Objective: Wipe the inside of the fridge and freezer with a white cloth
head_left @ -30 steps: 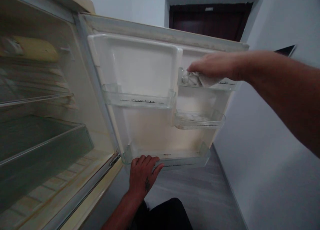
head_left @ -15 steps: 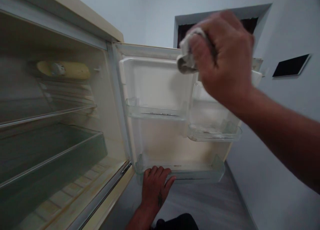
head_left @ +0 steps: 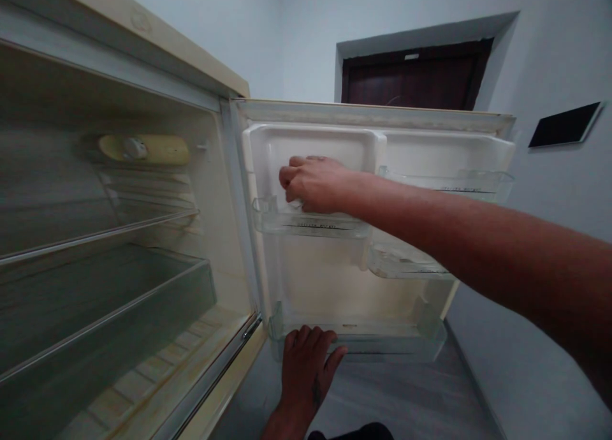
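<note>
An open fridge door (head_left: pixel 373 118) faces me with several clear plastic shelves on its inner side. My right hand (head_left: pixel 313 183) reaches into the upper left door shelf (head_left: pixel 310 223), fingers curled shut over a cloth that is almost fully hidden beneath them. My left hand (head_left: pixel 308 366) grips the front rim of the bottom door shelf (head_left: pixel 382 347), fingers hooked over its edge. The upper right door shelf (head_left: pixel 449 183) and a smaller middle shelf (head_left: pixel 406 264) hold nothing I can see.
The fridge's interior (head_left: pixel 109 249) at left has glass shelves and a yellowish thermostat housing (head_left: pixel 143 148). A dark wooden door (head_left: pixel 414 83) stands behind. A dark panel (head_left: pixel 564 124) hangs on the right wall. Grey floor (head_left: pixel 382 395) lies below.
My right hand lifted the cloth off the upper right door shelf, swung it close past the camera, then set it down in the upper left shelf. The left hand kept its hold.
</note>
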`<state>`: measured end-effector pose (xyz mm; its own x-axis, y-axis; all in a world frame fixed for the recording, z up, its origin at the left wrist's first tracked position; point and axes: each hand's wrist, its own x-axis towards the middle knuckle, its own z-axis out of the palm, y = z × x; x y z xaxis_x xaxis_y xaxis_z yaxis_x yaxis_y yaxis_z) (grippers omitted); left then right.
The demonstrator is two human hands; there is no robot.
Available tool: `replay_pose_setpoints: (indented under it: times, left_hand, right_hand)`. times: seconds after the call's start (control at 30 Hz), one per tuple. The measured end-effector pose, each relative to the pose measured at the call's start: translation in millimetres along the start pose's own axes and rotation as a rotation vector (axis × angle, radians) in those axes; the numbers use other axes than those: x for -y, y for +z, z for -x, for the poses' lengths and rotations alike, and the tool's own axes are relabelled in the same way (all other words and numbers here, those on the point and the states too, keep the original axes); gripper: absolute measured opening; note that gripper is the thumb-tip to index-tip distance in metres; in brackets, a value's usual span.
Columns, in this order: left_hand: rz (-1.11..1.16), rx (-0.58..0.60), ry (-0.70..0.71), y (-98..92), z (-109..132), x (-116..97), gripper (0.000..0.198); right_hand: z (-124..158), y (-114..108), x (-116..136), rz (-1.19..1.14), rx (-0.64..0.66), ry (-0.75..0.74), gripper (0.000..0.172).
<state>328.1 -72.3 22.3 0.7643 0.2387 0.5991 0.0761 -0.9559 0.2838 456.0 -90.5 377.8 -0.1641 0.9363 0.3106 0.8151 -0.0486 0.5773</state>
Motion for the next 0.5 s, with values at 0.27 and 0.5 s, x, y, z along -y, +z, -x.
replay_pose_setpoints:
  times: [0.27,0.5]
  left_hand:
    - [0.019,-0.077,-0.014,13.4,-1,1,0.019]
    - [-0.026,-0.084,0.023,15.3,1,4,0.021]
  right_hand:
    - [38,-5,-11,0.132,-0.004,0.229,0.014]
    - [-19,-8,14,0.042,-0.136,0.183,0.039]
